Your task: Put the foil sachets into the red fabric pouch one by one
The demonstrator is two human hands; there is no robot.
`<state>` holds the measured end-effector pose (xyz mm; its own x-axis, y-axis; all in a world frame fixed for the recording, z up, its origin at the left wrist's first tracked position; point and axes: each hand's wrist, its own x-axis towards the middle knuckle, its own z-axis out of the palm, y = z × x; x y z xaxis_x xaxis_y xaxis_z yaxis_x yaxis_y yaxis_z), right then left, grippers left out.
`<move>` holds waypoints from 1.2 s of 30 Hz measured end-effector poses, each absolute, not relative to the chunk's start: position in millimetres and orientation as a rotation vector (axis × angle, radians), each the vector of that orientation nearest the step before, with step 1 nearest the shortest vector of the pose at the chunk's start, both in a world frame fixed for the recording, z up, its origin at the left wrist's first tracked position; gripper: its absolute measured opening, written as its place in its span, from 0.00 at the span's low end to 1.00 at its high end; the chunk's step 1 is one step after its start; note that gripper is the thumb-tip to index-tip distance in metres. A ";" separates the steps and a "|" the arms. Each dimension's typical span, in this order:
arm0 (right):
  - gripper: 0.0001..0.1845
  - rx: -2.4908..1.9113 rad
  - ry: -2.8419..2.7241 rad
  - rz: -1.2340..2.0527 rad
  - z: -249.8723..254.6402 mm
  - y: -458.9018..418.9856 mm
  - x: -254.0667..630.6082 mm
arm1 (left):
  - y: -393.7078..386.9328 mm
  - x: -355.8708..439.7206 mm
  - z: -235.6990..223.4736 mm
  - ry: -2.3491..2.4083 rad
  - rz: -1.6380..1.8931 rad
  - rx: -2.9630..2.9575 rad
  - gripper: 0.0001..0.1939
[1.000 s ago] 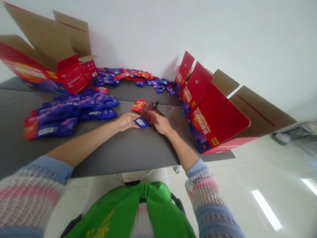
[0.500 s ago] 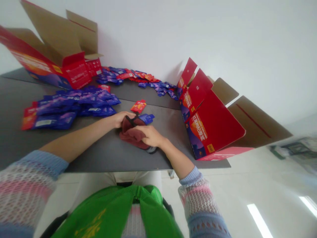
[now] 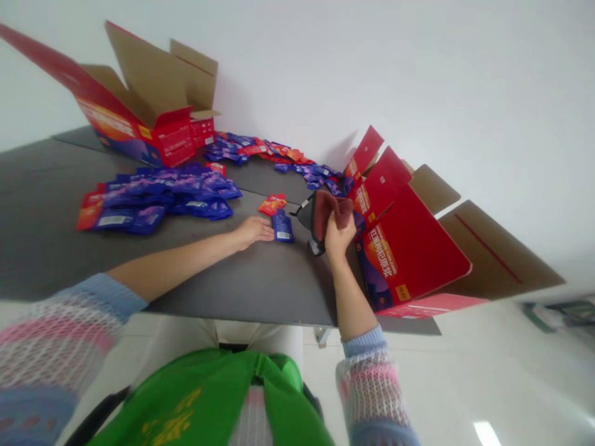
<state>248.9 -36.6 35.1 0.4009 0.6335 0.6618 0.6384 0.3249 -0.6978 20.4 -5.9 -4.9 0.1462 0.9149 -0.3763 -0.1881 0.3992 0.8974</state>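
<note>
My right hand (image 3: 339, 234), closed, grips a folded cloth (image 3: 320, 217) that is brown on one side and grey with dark edging on the other. It holds the cloth up beside the red cartons. My left hand (image 3: 255, 233) lies low over the table, fingers stretched out, their tips at the left edge of a blue sachet (image 3: 282, 228). Whether they touch it I cannot tell. Just behind that sachet lies a red-orange sachet (image 3: 272, 204), close against its top end.
A heap of blue sachets (image 3: 167, 192) with some red ones lies left on the grey table (image 3: 232, 285). More sachets (image 3: 260, 148) line the wall. An open red carton (image 3: 139, 136) stands at the back left; further open cartons (image 3: 409, 241) stand at the right edge.
My right hand has carried the cloth rightward and up, off the sachets. My left hand has let go of the cloth and rests by the blue sachet, now turned and more exposed.
</note>
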 end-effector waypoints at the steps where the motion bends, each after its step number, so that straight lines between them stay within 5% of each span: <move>1: 0.22 -1.364 -1.401 0.030 28.5 -34.7 247.9 | -5.7 18.1 -2.8 1.129 0.914 0.821 0.17; 5: 0.25 -1.300 -2.018 0.148 1.9 -22.1 233.7 | -6.2 13.2 0.9 1.087 0.863 0.830 0.15; 10: 0.24 -1.353 -2.368 0.147 -4.3 -11.2 223.2 | -13.5 22.2 -8.1 1.175 1.002 0.903 0.31; 13: 0.21 -1.463 -2.338 0.229 3.6 -18.0 230.7 | -15.5 28.0 -12.6 1.221 1.059 1.020 0.35; 20: 0.22 -1.242 -2.040 0.242 21.0 -37.7 242.4 | -6.3 23.3 -8.6 1.235 0.948 1.019 0.26; 28: 0.26 -1.185 -1.196 0.006 35.1 -31.1 265.0 | -6.6 14.5 -2.3 1.152 0.895 0.922 0.20; 36: 0.27 -1.259 -1.765 0.291 -3.5 -16.3 243.0 | -9.1 24.3 -16.1 1.175 0.971 1.060 0.25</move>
